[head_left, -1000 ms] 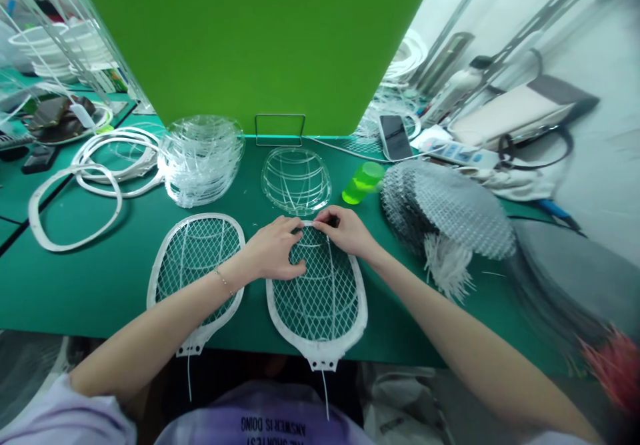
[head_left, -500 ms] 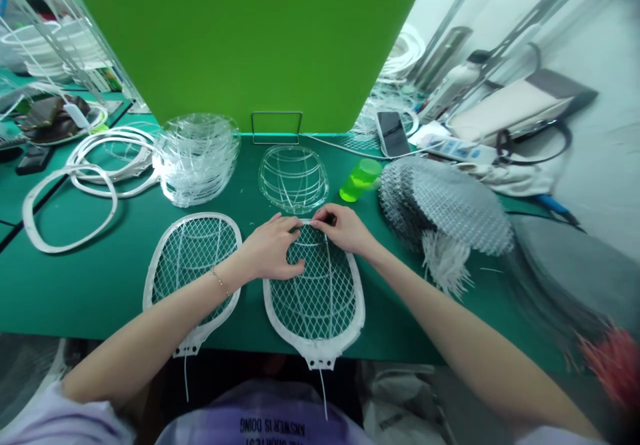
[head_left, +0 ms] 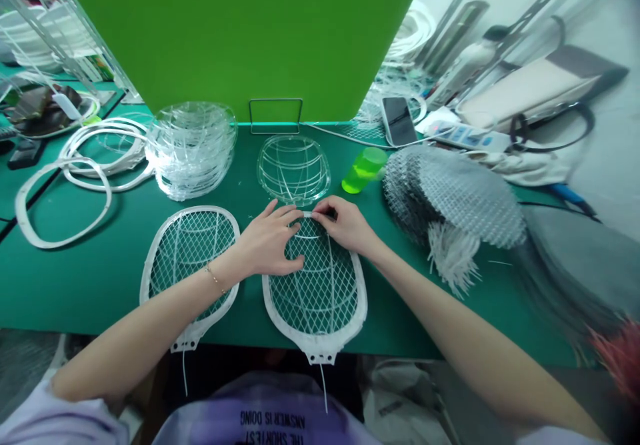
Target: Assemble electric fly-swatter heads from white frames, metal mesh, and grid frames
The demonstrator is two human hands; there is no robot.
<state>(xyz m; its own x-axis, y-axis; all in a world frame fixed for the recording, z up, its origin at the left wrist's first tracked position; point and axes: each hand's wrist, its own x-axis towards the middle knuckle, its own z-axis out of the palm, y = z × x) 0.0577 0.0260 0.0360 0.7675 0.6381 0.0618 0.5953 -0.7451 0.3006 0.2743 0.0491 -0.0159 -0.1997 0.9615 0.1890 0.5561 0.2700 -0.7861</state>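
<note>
A white racket-shaped bug swatter frame [head_left: 320, 338] with metal mesh lies on the table before me, a thin wire trailing from its neck. Across its upper left lies my left hand [head_left: 273, 241], palm down with fingers apart, the fingertips at the top rim. My right hand [head_left: 343, 221] pinches the top rim with thumb and forefinger. A second meshed swatter frame [head_left: 147, 268] lies to the left, partly under my left forearm. Just beyond my hands is a clear plastic grid [head_left: 293, 158].
A stack of clear grids [head_left: 193, 158] and loose white rings [head_left: 65, 241] stand left. To the right are a green cylinder [head_left: 364, 170], a pile of mesh sheets [head_left: 460, 198] and a phone [head_left: 399, 121]. A green board [head_left: 250, 31] rises at the back of the table.
The view has shifted slightly, moving the scene a little upward. Both hands stay at the frame's top rim, with the left fingers a bit more spread.
</note>
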